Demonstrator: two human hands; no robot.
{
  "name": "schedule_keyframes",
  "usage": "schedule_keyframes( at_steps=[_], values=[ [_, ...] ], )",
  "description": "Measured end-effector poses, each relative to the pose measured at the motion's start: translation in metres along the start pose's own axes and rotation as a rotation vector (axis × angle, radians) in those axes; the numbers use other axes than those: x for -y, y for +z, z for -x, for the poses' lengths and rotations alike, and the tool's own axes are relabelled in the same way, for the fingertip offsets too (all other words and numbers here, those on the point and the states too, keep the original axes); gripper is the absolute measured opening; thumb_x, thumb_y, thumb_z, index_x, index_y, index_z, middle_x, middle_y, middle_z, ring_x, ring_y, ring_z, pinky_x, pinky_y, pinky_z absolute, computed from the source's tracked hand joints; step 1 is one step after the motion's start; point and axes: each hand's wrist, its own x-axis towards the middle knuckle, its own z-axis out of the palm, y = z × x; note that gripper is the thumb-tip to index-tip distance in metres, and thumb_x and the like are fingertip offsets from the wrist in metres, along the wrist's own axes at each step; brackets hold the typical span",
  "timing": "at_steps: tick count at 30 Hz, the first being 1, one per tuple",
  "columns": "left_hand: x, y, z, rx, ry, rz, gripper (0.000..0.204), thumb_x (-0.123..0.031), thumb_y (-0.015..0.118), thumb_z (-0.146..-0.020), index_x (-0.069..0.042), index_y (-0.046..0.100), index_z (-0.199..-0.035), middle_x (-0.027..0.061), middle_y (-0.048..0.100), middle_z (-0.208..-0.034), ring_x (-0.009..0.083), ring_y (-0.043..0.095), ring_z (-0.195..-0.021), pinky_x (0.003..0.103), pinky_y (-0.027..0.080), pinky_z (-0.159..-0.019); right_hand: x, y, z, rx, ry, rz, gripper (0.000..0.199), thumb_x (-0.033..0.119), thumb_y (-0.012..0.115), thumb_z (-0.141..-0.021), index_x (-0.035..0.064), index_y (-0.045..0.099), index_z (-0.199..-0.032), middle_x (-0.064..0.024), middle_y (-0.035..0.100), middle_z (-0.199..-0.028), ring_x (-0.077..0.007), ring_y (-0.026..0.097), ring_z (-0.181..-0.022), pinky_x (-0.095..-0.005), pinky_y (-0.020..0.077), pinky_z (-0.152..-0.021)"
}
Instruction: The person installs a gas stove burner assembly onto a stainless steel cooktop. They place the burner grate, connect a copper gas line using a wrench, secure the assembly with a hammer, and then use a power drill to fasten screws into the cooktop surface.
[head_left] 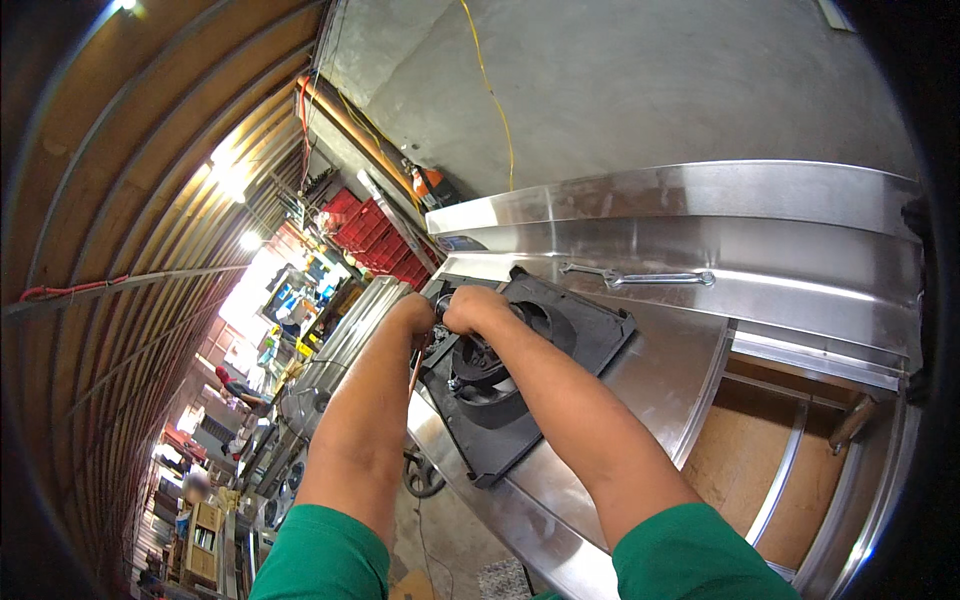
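A square black plastic fan shroud (505, 447) lies on the steel worktop, with a black fan (482, 362) and a round ring in its middle. Both my arms reach to its far left corner. My left hand (408, 313) and my right hand (474, 307) are closed, close together, around a small dark round part (442, 306) between them. What kind of part it is, and much of both sets of fingers, stays hidden. Below my left hand runs a thin reddish-brown rod or cable (417, 368); I cannot tell whether that hand grips it.
Metal wrenches (660, 279) lie on the steel worktop (650, 345), along its raised back panel (700, 235). An open recess with a wooden bottom (745, 440) is at the right. Red crates (375, 240) stand beyond the far end. Other people and cluttered benches are at the left.
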Motion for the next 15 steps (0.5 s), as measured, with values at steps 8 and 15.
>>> schedule_keyframes(
  at_steps=[8,15],
  values=[
    [-0.014,-0.004,0.013,0.015,0.007,-0.425,0.025,-0.019,0.079,-0.073,-0.006,0.078,-0.094,0.0168,0.074,-0.104,0.0298,0.073,-0.097,0.042,0.058,-0.081,0.003,0.002,0.003,0.031,-0.014,0.032,0.041,0.023,0.058,-0.084,0.0026,0.071,-0.117,-0.0216,0.065,-0.127,-0.0365,0.063,-0.119,-0.0459,0.0491,-0.101],
    [-0.008,0.007,-0.009,-0.011,-0.027,-0.405,0.028,-0.014,0.081,-0.071,-0.001,0.077,-0.095,0.017,0.074,-0.108,0.0286,0.072,-0.101,0.042,0.057,-0.084,0.003,-0.004,0.003,0.09,0.007,0.072,0.041,0.024,0.061,-0.086,0.0085,0.07,-0.123,-0.0149,0.065,-0.132,-0.0319,0.062,-0.123,-0.0453,0.0494,-0.101]
  ],
)
